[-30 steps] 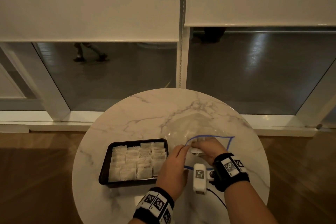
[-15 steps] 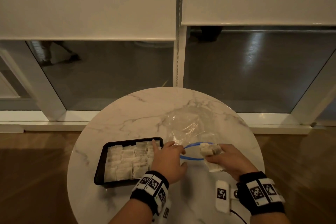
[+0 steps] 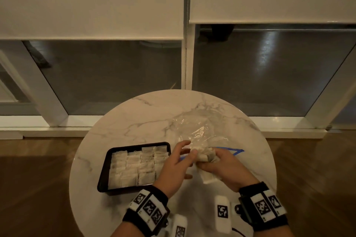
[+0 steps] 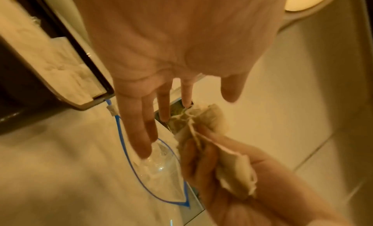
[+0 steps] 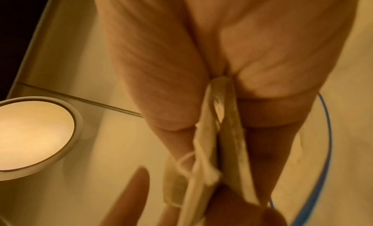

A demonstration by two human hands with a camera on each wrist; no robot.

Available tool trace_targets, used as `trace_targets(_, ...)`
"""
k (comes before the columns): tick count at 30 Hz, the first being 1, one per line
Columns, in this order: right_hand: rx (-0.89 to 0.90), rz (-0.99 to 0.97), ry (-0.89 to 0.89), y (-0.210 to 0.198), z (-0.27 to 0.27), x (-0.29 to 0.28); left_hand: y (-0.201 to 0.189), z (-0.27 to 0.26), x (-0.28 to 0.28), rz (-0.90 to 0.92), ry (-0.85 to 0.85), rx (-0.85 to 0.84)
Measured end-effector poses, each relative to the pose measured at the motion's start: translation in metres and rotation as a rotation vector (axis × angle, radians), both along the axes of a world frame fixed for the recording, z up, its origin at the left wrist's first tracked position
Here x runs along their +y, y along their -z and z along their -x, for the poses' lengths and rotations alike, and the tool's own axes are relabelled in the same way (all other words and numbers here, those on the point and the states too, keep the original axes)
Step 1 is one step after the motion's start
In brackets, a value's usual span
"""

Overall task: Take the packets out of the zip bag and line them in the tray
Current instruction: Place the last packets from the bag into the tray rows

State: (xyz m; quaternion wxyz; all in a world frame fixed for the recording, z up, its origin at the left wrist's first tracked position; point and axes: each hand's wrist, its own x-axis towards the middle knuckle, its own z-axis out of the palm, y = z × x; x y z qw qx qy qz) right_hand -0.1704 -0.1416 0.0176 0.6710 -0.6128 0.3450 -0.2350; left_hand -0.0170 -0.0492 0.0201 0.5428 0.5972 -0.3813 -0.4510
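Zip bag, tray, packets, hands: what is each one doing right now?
zip bag: open, lying crumpled on the table.
tray: on the table, nearly full of lined-up packets.
bunch of packets: out of the bag, held above the table.
right hand: grips the bunch.
left hand: fingers straight, reaching to the bunch.

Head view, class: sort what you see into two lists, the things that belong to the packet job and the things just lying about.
Job:
zip bag
bunch of packets gripped by right hand
left hand, reaching for them
black tray with packets in rows

Lying about:
marble table
window blinds
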Motion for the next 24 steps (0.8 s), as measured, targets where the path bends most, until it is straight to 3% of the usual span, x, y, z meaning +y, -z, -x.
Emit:
trace_targets(5, -0.103, -0.172, -0.024, 0.005, -0.030, 0.022, 0.002, -0.009, 0.018, -0.030, 0.193, 0.049)
trace_targets(11, -0.195, -0.398, 0.063, 0.014, -0.050, 0.032, 0.012, -0.021, 0.021, 0.036, 0.144, -0.059)
trace_targets(17, -0.135, -0.389, 0.033, 0.019, -0.056, 0.034, 0.021, -0.029, 0.021, -0.006, 0.080, -0.138)
trace_targets(24, -0.078, -0.383, -0.030, 0.024, -0.052, 0.037, 0.027, -0.033, 0.030, -0.035, 0.062, -0.063)
